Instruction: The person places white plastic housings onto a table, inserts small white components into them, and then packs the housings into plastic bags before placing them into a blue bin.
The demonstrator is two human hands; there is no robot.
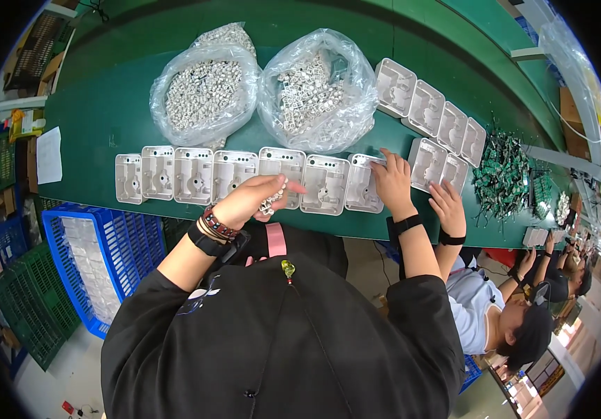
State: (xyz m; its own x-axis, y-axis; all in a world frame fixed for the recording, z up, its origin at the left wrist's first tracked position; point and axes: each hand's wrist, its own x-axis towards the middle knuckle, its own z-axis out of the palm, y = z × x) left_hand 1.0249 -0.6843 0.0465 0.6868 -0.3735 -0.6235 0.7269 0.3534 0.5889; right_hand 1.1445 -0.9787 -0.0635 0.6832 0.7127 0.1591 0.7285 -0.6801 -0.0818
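Observation:
My left hand (255, 197) is closed around a handful of small white parts (271, 202), held just above the row of grey-white plastic housings (244, 173) along the near edge of the green bench (105, 112). My right hand (391, 180) rests with spread fingers on the rightmost housing of that row (362, 185). Two clear bags of small white parts, one on the left (204, 94) and one on the right (314, 87), sit behind the row.
A co-worker's hand (447, 208) touches more housings (438, 167) to my right, with a further row (429, 108) behind. Green circuit boards (506, 178) lie at far right. A blue crate (94, 251) and green crates (31, 300) stand on the floor at left.

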